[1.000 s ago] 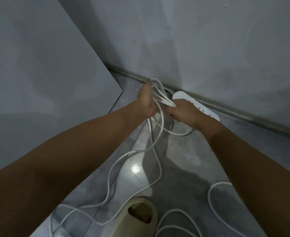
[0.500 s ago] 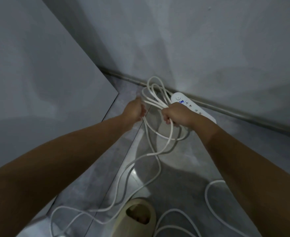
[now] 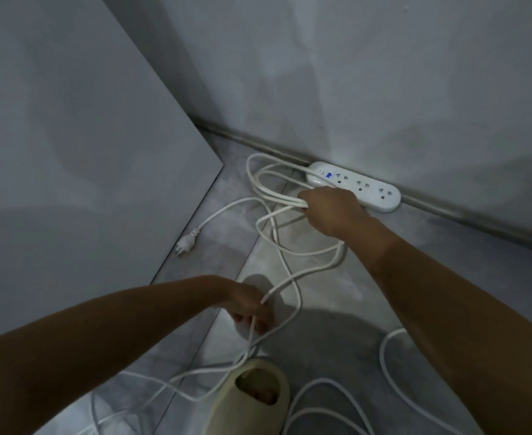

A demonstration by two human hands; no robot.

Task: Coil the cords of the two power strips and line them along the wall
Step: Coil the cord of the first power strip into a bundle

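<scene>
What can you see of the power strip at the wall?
The power strip is white, glossy plastic, long with rounded ends. Three socket groups face up; a blue light glows near one end. It lies flat on the floor along the wall's base. The right hand, gripping cord, covers its near edge; contact unclear.

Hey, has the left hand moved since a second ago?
Yes. The left hand has drawn back from the power strip, toward the slipper, pinching the cord.
</scene>
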